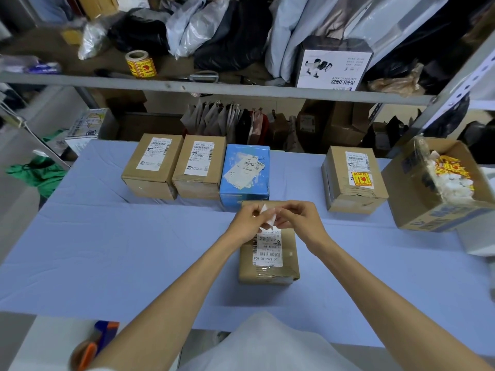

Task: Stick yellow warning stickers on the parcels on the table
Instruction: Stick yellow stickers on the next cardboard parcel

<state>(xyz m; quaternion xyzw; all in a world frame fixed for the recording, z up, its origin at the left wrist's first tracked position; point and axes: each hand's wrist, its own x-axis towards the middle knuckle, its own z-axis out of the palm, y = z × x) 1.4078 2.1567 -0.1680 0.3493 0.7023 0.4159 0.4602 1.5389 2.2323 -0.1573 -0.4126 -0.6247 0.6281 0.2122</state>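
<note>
A brown parcel with a white shipping label lies in front of me on the blue table. Just above its far end, my left hand and my right hand both pinch a small sticker on white backing paper; only its white side shows. At the back stand two brown parcels and a blue parcel. Another brown parcel at the right carries a yellow warning sticker.
An open carton at the right edge holds yellow stickers and white backing scraps. A roll of yellow stickers stands on the shelf above the table. A tape dispenser lies at the bottom left.
</note>
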